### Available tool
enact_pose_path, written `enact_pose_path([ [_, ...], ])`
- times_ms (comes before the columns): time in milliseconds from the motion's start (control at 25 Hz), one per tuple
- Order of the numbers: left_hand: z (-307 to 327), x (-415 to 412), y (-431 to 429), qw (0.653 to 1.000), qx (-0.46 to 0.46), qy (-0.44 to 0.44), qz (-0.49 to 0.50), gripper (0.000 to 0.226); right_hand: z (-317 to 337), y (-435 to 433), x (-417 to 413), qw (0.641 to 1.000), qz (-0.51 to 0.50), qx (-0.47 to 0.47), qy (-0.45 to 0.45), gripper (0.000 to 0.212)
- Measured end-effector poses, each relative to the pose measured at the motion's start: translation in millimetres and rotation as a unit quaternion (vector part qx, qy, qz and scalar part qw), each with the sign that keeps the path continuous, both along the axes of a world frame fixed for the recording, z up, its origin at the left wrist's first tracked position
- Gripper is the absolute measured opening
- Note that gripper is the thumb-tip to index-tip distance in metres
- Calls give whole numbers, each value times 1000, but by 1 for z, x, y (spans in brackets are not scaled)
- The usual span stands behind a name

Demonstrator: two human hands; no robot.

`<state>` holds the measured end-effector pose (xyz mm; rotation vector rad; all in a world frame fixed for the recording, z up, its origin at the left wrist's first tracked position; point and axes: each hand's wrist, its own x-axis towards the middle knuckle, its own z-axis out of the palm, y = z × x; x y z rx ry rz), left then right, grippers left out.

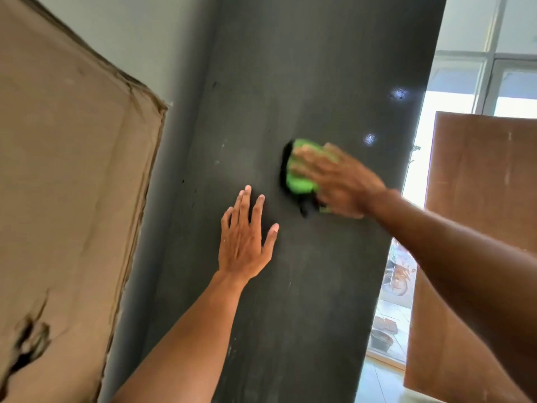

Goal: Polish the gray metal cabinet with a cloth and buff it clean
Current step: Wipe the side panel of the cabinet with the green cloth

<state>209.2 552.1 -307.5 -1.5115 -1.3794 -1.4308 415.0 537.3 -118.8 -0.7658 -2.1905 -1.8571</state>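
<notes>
The dark gray metal cabinet [305,82] fills the middle of the view, its flat side facing me with faint smudges and specks. My right hand [340,181] presses a bright green cloth [297,177] with a black edge flat against the panel; the hand is blurred. My left hand [245,239] lies flat on the cabinet below and to the left of the cloth, fingers spread and holding nothing.
A large worn cardboard box [66,184] stands close on the left, beside the cabinet. A brown board [470,199] leans at the right. Behind it a bright window [453,82] and tiled floor [380,379] show.
</notes>
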Motion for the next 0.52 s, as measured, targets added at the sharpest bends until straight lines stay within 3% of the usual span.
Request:
enact_pose_path([
  [80,6,-2,-1,1000,2,-15,-7,64,33,-7,5,988,-1,9,153,69],
  [160,4,-1,0,999,2,-36,-12,63,15,-9,-3,977,-1,16,213,71],
  [240,-3,3,0,999,-1,-50,-7,64,-36,-8,-6,989,2,0,145,76],
  [320,-7,8,-1,998,-6,-55,-4,64,-78,-11,6,999,-3,-39,5,79],
  [400,-6,11,-3,999,-6,-53,-8,64,-72,-14,18,993,-21,-63,-99,77],
  [440,-2,10,-2,999,-2,-53,-9,63,-54,-11,19,994,-14,-55,-98,75],
  [520,6,4,-1,998,3,-59,-16,63,-9,-6,6,998,13,-26,52,71],
])
